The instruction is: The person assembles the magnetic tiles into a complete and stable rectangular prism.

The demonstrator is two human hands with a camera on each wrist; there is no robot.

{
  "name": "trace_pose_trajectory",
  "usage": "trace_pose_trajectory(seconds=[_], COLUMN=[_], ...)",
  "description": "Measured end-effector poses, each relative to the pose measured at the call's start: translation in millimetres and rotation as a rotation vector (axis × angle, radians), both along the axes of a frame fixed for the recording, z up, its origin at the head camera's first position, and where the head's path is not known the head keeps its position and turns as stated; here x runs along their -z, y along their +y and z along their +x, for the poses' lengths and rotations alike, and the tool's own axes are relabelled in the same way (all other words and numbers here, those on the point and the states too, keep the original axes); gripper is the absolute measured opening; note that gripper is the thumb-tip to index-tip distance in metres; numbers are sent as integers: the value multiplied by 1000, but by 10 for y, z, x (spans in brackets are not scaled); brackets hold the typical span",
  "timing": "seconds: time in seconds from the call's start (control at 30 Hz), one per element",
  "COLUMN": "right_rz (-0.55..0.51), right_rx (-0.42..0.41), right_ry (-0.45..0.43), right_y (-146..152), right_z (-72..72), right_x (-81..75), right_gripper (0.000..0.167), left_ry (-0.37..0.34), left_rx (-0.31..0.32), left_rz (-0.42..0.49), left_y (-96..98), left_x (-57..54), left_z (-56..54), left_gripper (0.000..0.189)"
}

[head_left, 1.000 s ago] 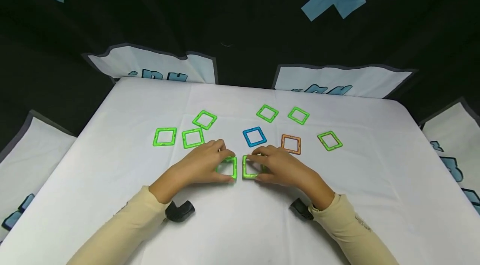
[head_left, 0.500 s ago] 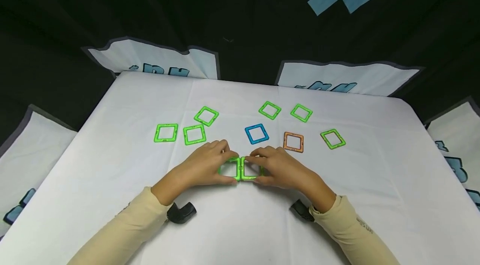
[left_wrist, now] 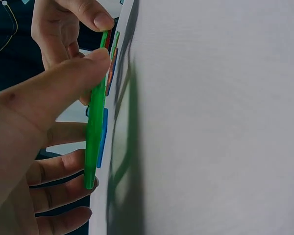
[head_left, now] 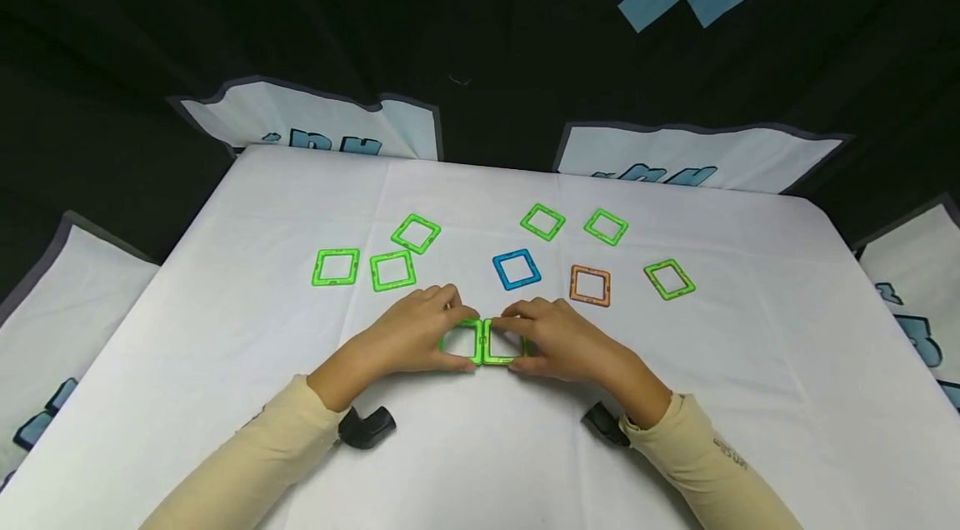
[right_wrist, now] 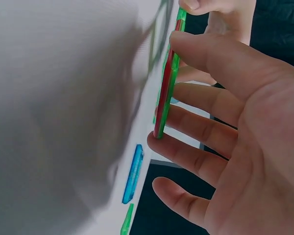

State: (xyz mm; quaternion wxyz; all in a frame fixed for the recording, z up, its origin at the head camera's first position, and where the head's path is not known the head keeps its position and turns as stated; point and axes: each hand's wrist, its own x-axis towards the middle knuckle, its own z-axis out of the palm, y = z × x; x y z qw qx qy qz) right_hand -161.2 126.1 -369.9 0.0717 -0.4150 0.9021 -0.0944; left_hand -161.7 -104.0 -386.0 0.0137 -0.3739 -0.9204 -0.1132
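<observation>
Two green square magnetic tiles stand edge to edge in front of me in the head view. My left hand (head_left: 416,334) pinches the left green tile (head_left: 478,343) between thumb and fingers. My right hand (head_left: 558,338) grips the right green tile (head_left: 498,361) the same way. In the right wrist view a red tile (right_wrist: 161,100) lies flat against the underside of that green one. Under the left tile (left_wrist: 94,132) a shadow falls on the white cloth, with a gap between in the left wrist view. Fingers cover the outer sides of both tiles.
Beyond the hands lie a blue square tile (head_left: 500,273) and an orange square tile (head_left: 607,288). Several green tiles are spread around them, one at far left (head_left: 337,252) and one at far right (head_left: 655,284). A black curtain (head_left: 487,38) hangs behind the white table (head_left: 480,463).
The two held green tiles came together: a gap between them a second ago closed by half a second ago. Since then both hands have stayed nearly still; the view shifted slightly.
</observation>
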Motion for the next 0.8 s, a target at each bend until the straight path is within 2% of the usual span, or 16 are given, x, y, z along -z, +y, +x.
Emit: trace_pose_trajectory(seconds=[0.2,0.6,0.7,0.8], right_rz=[22,42,50,58], right_rx=[9,23,35,42], right_ry=[-20,-24,-36,-38], right_y=[-16,-54,-61,-67], right_z=[5,36,42,48], right_x=[46,58,57,57], right_gripper=[52,52,52,52], left_ry=[-52,-22,-52,-110], left_rx=[1,3,9,16], left_rz=[-29,-53,-60,-62], left_y=[11,23,15,-10], left_x=[33,54,35,-5], left_z=[6,30,29,18], left_gripper=[60,63,66,67])
